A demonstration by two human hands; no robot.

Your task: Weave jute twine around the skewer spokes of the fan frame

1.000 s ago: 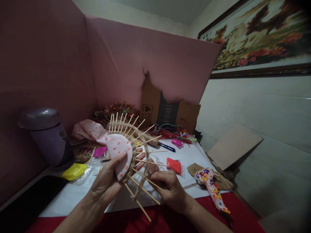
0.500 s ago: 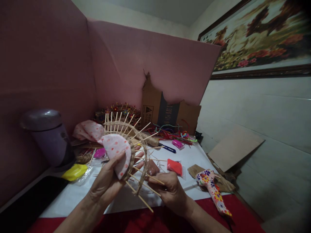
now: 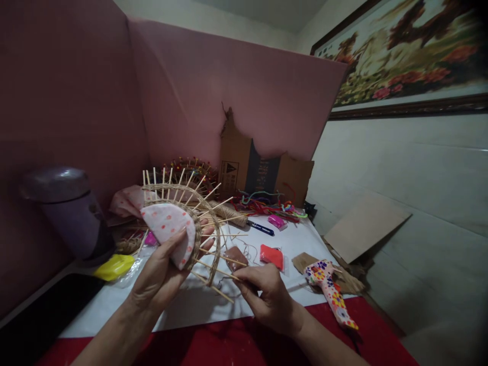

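Observation:
My left hand (image 3: 160,267) grips a half-round craft piece, its thumb on the white fabric centre (image 3: 165,223) with pinkish-red dots and its fingers behind. Thin wooden sticks (image 3: 183,176) fan out from the curved edge. Woven twine lines that edge, and a second twine band (image 3: 218,239) runs through the sticks farther out. At the lower right, my right hand (image 3: 267,295) is closed in a pinch by the end of one stick. A thin strand of twine seems to run into its fingertips, though the fingers partly hide it.
Behind the piece lie a twine roll (image 3: 232,214), a blue cutter (image 3: 261,227) and colourful pipe cleaners (image 3: 263,206). Red (image 3: 271,255), brown (image 3: 235,258) and yellow (image 3: 114,268) packets lie about. A purple tumbler (image 3: 76,218) stands left; a flowered figure (image 3: 331,290) lies right.
The craft piece and my left hand have shifted left in view. My right hand stays pinched at the lower sticks, now a little farther out from the twine band.

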